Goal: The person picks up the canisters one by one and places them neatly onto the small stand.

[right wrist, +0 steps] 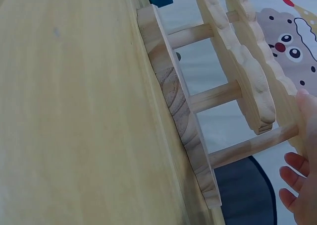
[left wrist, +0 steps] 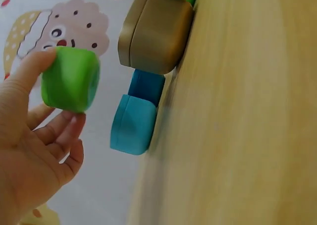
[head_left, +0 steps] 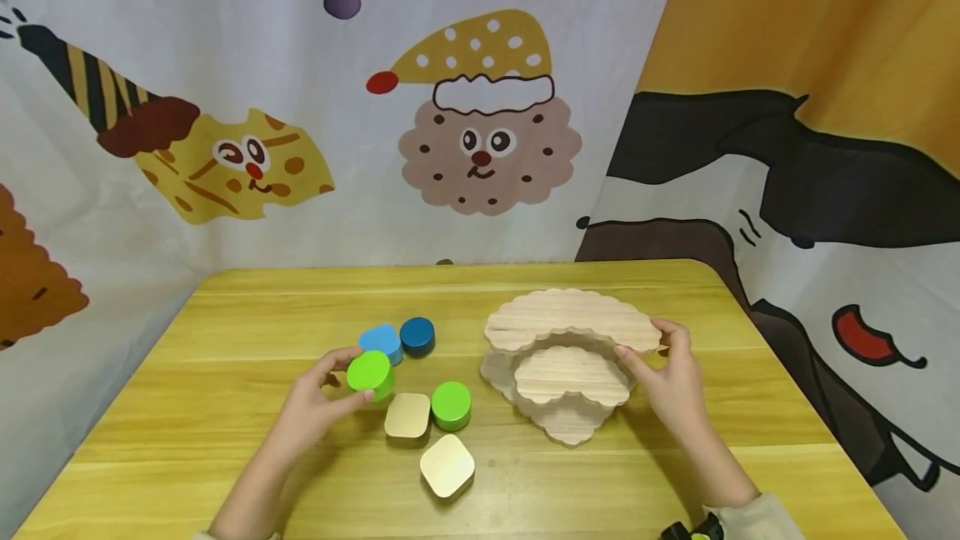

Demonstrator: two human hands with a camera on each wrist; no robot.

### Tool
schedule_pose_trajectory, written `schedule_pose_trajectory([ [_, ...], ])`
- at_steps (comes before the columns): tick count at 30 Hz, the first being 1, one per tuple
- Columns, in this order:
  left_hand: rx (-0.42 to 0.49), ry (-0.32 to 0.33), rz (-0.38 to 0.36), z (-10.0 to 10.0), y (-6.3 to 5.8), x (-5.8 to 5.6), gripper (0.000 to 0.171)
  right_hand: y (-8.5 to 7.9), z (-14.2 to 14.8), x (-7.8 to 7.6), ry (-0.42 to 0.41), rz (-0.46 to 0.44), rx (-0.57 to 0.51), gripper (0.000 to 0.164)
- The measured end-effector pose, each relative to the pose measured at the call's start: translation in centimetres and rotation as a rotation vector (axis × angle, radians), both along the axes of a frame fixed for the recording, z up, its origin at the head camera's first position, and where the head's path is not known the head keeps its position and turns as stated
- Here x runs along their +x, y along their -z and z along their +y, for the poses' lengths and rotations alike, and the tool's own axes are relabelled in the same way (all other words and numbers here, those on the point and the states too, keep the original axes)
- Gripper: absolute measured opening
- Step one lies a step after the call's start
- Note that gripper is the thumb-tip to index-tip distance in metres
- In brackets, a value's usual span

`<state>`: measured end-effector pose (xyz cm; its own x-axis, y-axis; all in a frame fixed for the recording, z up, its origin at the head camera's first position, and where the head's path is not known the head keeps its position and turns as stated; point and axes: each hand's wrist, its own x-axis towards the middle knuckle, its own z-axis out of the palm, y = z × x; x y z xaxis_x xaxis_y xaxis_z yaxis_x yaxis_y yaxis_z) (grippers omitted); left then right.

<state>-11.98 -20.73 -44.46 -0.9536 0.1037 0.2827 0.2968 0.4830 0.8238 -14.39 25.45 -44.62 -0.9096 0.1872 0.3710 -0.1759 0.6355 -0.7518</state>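
Observation:
Between thumb and fingers, my left hand (head_left: 318,402) pinches a small round green box (head_left: 370,375), lifted off the table in the left wrist view. My right hand (head_left: 675,373) grips the right end of the top tier of a pale wooden tiered stand (head_left: 573,311). Its scalloped shelves stand on round posts (right wrist: 215,97), and its base rests on the table. Near the left hand are a light blue box (head_left: 381,342) and a dark blue round box (head_left: 417,337). Closer to me sit a second green box (head_left: 452,405) and two gold rounded-square boxes (head_left: 408,417).
The wood-grain table (head_left: 570,498) has rounded far corners. Behind it hangs a curtain (head_left: 300,40) printed with cartoon food. A dark watch (head_left: 693,528) is on the right wrist, beside a light sleeve (head_left: 757,519).

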Motion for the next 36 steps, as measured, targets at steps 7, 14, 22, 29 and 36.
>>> schedule_pose_trajectory([
  [7,-0.025,0.038,0.031,1.5,-1.9,-0.2,0.056,-0.1,-0.1,0.3,-0.008,-0.029,-0.008,0.068],
  [14,-0.004,0.101,0.045,3.5,-4.5,-0.7,0.055,-0.1,-0.1,0.3,-0.008,-0.032,-0.017,0.069],
  [22,0.019,0.138,0.013,6.7,-7.5,-1.2,0.053,-0.1,0.1,0.3,-0.002,-0.022,-0.012,0.069],
  [29,0.029,0.199,0.050,9.3,-9.2,-1.8,0.054,-0.2,0.0,0.0,-0.003,-0.037,-0.001,0.070],
  [36,0.013,0.272,0.127,12.4,-10.3,-2.7,0.056,0.0,0.0,0.0,0.000,-0.027,-0.005,0.069],
])
